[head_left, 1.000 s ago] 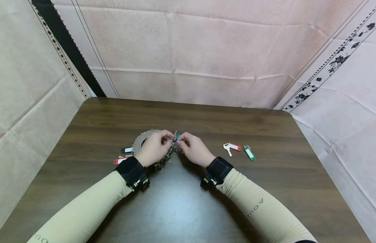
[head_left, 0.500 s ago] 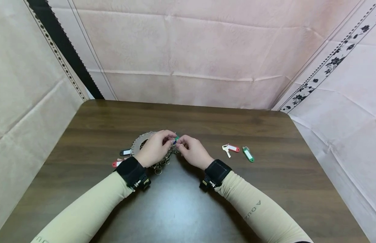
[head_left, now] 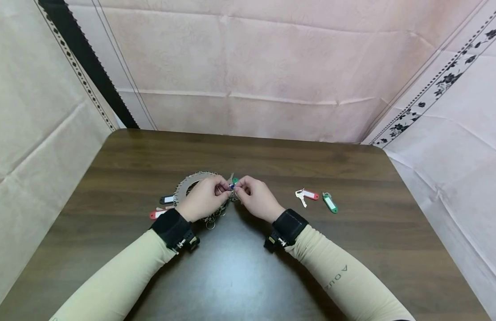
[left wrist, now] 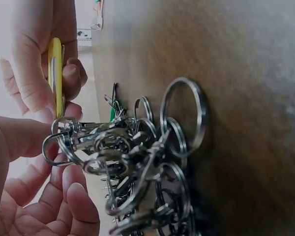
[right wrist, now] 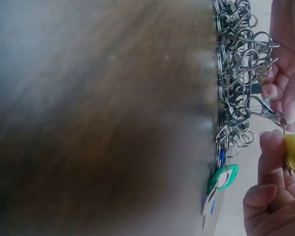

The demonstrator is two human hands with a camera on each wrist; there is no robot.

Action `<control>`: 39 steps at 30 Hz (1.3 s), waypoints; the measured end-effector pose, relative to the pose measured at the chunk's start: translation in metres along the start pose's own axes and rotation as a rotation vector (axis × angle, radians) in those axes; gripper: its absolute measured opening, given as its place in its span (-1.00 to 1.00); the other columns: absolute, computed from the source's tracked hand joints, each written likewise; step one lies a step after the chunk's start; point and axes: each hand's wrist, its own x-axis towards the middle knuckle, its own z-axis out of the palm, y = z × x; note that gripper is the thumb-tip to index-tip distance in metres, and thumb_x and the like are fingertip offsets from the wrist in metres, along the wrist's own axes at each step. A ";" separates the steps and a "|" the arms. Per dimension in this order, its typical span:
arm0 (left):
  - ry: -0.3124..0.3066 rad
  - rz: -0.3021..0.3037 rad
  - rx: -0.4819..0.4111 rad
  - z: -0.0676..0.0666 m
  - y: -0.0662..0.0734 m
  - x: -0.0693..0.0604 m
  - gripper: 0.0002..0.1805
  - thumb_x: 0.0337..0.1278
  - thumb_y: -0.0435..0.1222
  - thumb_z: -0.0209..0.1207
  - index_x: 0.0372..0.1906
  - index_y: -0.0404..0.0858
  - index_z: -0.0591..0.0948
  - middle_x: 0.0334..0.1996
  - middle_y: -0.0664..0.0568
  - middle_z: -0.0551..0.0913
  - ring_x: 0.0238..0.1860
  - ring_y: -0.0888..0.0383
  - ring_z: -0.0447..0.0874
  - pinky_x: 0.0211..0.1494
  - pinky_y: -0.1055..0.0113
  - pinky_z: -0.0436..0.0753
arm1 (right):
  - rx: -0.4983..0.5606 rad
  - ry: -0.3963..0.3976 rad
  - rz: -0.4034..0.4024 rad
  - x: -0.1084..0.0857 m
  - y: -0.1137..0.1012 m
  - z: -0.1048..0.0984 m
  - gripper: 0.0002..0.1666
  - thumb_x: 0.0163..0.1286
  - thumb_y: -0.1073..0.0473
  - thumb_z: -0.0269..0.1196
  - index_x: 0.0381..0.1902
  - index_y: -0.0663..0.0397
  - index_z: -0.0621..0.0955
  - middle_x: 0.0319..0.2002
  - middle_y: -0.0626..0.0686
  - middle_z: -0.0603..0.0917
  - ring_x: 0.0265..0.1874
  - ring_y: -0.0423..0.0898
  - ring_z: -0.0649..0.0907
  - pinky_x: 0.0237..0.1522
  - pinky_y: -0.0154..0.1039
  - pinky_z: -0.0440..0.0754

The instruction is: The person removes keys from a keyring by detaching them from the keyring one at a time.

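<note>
My left hand [head_left: 205, 196] pinches a small metal snap clasp [right wrist: 269, 115] with a ring on its end, between thumb and fingertips. Facing it, my right hand [head_left: 256, 198] holds a yellow key tag [left wrist: 55, 73] close to that ring; a thin metal edge shows along the tag. The clasp belongs to a large grey ring [head_left: 183, 187] hung all round with metal clasps and split rings [left wrist: 184, 118]. A green key tag [right wrist: 231, 178] with a key hangs from it beyond the fingers. Whether the tag's loop is through the ring, I cannot tell.
A black tag [head_left: 166, 199] and a red tag [head_left: 156, 214] lie at the large ring's left side. On the wooden table [head_left: 248, 276] to the right are a key [head_left: 301, 196] with a red tag [head_left: 311, 195] and a green tag [head_left: 329, 203].
Both hands stay at nearly the same place, with small finger shifts at the clasp. The head view dips and returns slightly. The loose tags keep their places on the table.
</note>
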 end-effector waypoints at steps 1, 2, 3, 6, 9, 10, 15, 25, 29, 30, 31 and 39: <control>0.000 0.000 0.003 0.000 0.000 0.000 -0.96 0.20 -0.30 0.22 -0.31 -0.18 0.60 -0.46 0.11 0.58 -0.41 0.20 0.53 -0.29 0.28 0.53 | -0.001 -0.001 0.000 0.000 0.000 0.000 -0.89 0.46 0.14 0.14 -0.24 0.01 0.57 -0.54 -0.10 0.55 -0.60 -0.20 0.50 -0.54 -0.30 0.47; -0.002 0.001 0.008 0.000 0.000 0.001 -0.96 0.21 -0.30 0.21 -0.31 -0.18 0.59 -0.46 0.11 0.57 -0.41 0.20 0.52 -0.29 0.28 0.52 | -0.002 -0.002 -0.002 0.000 0.000 0.000 -0.89 0.46 0.14 0.14 -0.24 0.02 0.57 -0.53 -0.10 0.56 -0.60 -0.20 0.51 -0.53 -0.29 0.48; -0.002 0.004 0.011 0.000 0.000 0.001 -0.96 0.22 -0.30 0.21 -0.31 -0.18 0.59 -0.46 0.10 0.57 -0.41 0.19 0.52 -0.29 0.28 0.52 | -0.002 -0.005 -0.003 0.000 0.000 -0.001 -0.89 0.46 0.13 0.14 -0.24 0.01 0.57 -0.53 -0.10 0.56 -0.60 -0.20 0.51 -0.53 -0.29 0.48; 0.001 0.006 0.022 -0.001 0.002 0.001 -0.97 0.26 -0.32 0.18 -0.27 -0.21 0.58 -0.44 0.08 0.56 -0.40 0.17 0.50 -0.29 0.27 0.51 | 0.003 -0.025 -0.006 0.000 0.001 -0.002 -0.91 0.46 0.12 0.15 -0.21 0.00 0.56 -0.49 -0.06 0.60 -0.57 -0.18 0.55 -0.49 -0.28 0.51; 0.008 0.015 0.040 -0.003 0.004 0.001 -0.96 0.32 -0.35 0.13 -0.20 -0.24 0.55 -0.39 0.04 0.56 -0.38 0.14 0.49 -0.28 0.25 0.50 | 0.033 -0.058 0.000 -0.001 0.000 -0.003 -0.91 0.46 0.13 0.16 -0.17 0.00 0.54 -0.44 0.02 0.65 -0.54 -0.13 0.62 -0.44 -0.27 0.55; 0.011 0.019 0.047 -0.003 0.005 0.001 -0.95 0.33 -0.36 0.11 -0.18 -0.25 0.55 -0.37 0.03 0.56 -0.38 0.13 0.49 -0.28 0.25 0.50 | 0.048 -0.069 0.004 -0.001 -0.001 -0.002 -0.91 0.46 0.14 0.16 -0.16 0.01 0.54 -0.41 0.05 0.66 -0.52 -0.11 0.64 -0.42 -0.26 0.56; 0.039 0.043 0.076 -0.004 0.010 0.003 -0.90 0.36 -0.36 0.08 -0.15 -0.27 0.58 -0.29 -0.01 0.60 -0.35 0.10 0.51 -0.24 0.23 0.50 | 0.089 -0.074 0.029 -0.004 -0.006 0.000 -0.85 0.46 0.17 0.16 -0.10 0.09 0.57 -0.32 0.07 0.70 -0.47 -0.09 0.71 -0.35 -0.26 0.59; 0.031 0.022 0.013 -0.018 0.014 0.002 -0.86 0.39 -0.31 0.07 -0.08 -0.26 0.56 -0.26 -0.02 0.63 -0.36 0.10 0.52 -0.27 0.23 0.53 | 0.076 0.017 0.005 0.000 -0.010 0.002 -0.82 0.42 0.15 0.19 -0.12 0.10 0.64 -0.49 0.04 0.69 -0.56 -0.07 0.67 -0.45 -0.27 0.52; 0.024 0.057 0.046 -0.023 0.014 -0.003 -0.87 0.37 -0.34 0.09 -0.05 -0.23 0.51 -0.27 0.02 0.62 -0.34 0.15 0.56 -0.25 0.24 0.55 | 0.109 -0.021 0.035 -0.003 -0.018 0.001 -0.80 0.42 0.14 0.18 -0.10 0.07 0.65 -0.50 0.08 0.68 -0.53 -0.02 0.68 -0.45 -0.26 0.51; 0.020 0.065 0.057 -0.024 0.015 -0.003 -0.87 0.37 -0.35 0.09 -0.05 -0.22 0.50 -0.27 0.04 0.62 -0.34 0.16 0.56 -0.25 0.24 0.55 | 0.117 -0.027 0.041 -0.004 -0.020 0.000 -0.81 0.42 0.14 0.17 -0.11 0.05 0.65 -0.49 0.08 0.68 -0.53 -0.03 0.68 -0.44 -0.26 0.52; 0.014 0.074 0.066 -0.025 0.015 -0.004 -0.86 0.37 -0.34 0.09 -0.04 -0.21 0.50 -0.26 0.05 0.62 -0.34 0.17 0.57 -0.25 0.25 0.55 | 0.122 -0.030 0.043 -0.005 -0.021 0.000 -0.82 0.42 0.14 0.18 -0.13 0.05 0.66 -0.48 0.08 0.68 -0.53 -0.03 0.67 -0.43 -0.26 0.52; -0.106 0.063 0.086 -0.024 0.011 0.000 -0.83 0.33 -0.29 0.15 -0.06 -0.25 0.58 -0.32 0.08 0.64 -0.35 0.22 0.57 -0.23 0.26 0.56 | 0.166 -0.015 0.032 -0.011 -0.021 0.000 -0.87 0.42 0.17 0.18 -0.22 0.09 0.64 -0.57 0.03 0.64 -0.54 0.04 0.65 -0.52 -0.27 0.49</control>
